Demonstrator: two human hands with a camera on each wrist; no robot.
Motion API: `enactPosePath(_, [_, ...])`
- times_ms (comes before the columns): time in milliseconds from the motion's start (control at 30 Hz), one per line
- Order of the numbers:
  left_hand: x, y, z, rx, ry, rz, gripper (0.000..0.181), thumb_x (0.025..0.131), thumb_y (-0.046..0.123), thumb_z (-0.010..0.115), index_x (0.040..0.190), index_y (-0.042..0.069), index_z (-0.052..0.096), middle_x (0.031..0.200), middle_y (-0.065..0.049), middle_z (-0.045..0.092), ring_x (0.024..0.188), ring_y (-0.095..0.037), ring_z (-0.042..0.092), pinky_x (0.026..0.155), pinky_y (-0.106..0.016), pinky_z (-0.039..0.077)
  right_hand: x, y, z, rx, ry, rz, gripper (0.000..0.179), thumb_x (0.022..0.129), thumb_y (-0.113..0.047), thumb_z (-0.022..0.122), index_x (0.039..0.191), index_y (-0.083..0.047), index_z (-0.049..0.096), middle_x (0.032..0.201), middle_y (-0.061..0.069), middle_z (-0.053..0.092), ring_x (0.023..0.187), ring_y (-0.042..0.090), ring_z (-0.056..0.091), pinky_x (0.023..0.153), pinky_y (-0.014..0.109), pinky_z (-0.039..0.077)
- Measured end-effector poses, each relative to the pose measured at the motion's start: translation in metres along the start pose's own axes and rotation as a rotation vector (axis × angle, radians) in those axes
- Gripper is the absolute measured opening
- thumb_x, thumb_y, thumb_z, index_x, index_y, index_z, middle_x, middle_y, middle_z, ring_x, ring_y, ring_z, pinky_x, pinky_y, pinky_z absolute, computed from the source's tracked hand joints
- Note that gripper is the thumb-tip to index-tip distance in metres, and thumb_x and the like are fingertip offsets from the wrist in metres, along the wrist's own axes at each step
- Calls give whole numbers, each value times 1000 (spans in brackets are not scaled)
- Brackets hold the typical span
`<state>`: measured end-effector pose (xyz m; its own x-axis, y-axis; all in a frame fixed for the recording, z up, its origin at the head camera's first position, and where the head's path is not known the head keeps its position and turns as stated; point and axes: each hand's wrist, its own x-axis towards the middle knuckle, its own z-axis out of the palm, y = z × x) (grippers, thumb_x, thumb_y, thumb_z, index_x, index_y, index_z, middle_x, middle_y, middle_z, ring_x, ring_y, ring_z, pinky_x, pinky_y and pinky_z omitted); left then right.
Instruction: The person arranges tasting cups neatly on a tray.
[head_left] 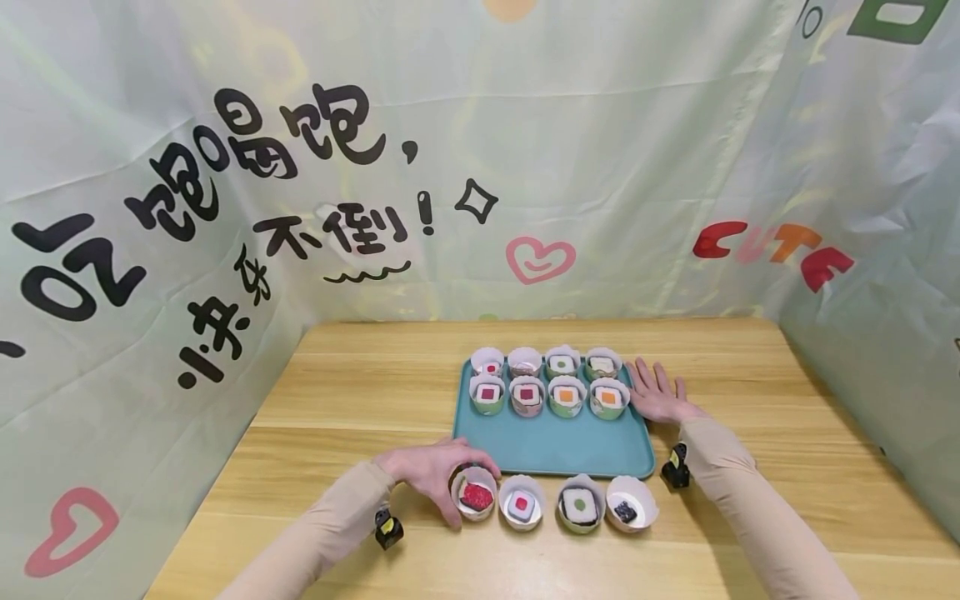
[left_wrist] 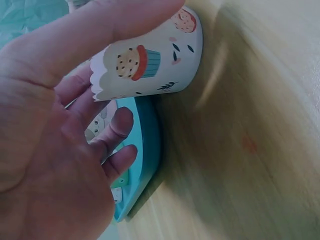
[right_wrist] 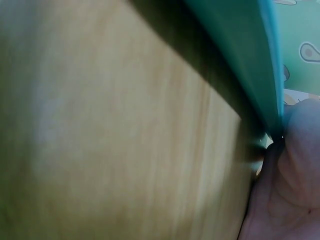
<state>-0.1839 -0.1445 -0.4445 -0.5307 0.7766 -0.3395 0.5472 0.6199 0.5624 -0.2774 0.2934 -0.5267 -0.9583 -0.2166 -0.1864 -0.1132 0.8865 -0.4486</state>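
My left hand [head_left: 438, 471] holds a paper baking cup [head_left: 486, 507] with a red-topped piece inside, thumb on one side and fingers on the other. Cupcake prints show on that cup's wall [left_wrist: 160, 65] in the left wrist view. Beyond it lies the blue-green tray [head_left: 558, 446], bearing two rows of similar cups with small sushi-like pieces. Against the tray's right edge [right_wrist: 250, 55] my right hand [head_left: 656, 396] rests, fingers spread. Most of its fingers are hidden in the right wrist view.
Right of the held cup, in front of the tray, stand a cup with a red-centred white piece [head_left: 521, 504], one with a green-centred piece [head_left: 580, 504] and one with a dark piece [head_left: 626, 510]. A printed cloth [head_left: 450, 150] encloses the wooden table [head_left: 360, 400].
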Motion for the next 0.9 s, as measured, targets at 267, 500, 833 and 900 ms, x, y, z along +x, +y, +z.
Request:
enactPosePath(267, [1, -4, 2, 9, 12, 57, 75, 63, 17, 95, 128, 32, 61, 120, 15, 60, 108, 2, 41, 103, -25, 34, 2, 2, 1, -15, 4, -8, 126, 78, -94, -7, 160, -1, 13, 167, 27, 6, 151, 55, -4, 114, 75, -6])
enactPosePath(500, [2, -7, 3, -48, 29, 50, 67, 66, 15, 93, 124, 30, 64, 114, 12, 58, 105, 2, 43, 98, -22, 36, 3, 2, 0, -16, 5, -6, 120, 82, -91, -3, 161, -1, 14, 167, 26, 7, 151, 55, -3, 114, 75, -5])
enactPosePath(833, [0, -10, 0, -216, 22, 62, 65, 70, 11, 90, 128, 20, 61, 122, 5, 66, 111, 0, 55, 102, -20, 41, 1, 0, 0, -13, 2, 0, 121, 81, -91, -5, 161, -1, 12, 167, 26, 5, 151, 54, -5, 115, 74, -6])
enactPosePath(900, [-1, -10, -2, -256, 21, 59, 65, 71, 10, 89, 129, 18, 61, 121, 4, 67, 109, 1, 58, 101, -20, 44, 1, 0, 0, -5, -2, -1, 120, 82, -91, -4, 161, -2, 12, 168, 26, 4, 151, 54, -6, 114, 74, -7])
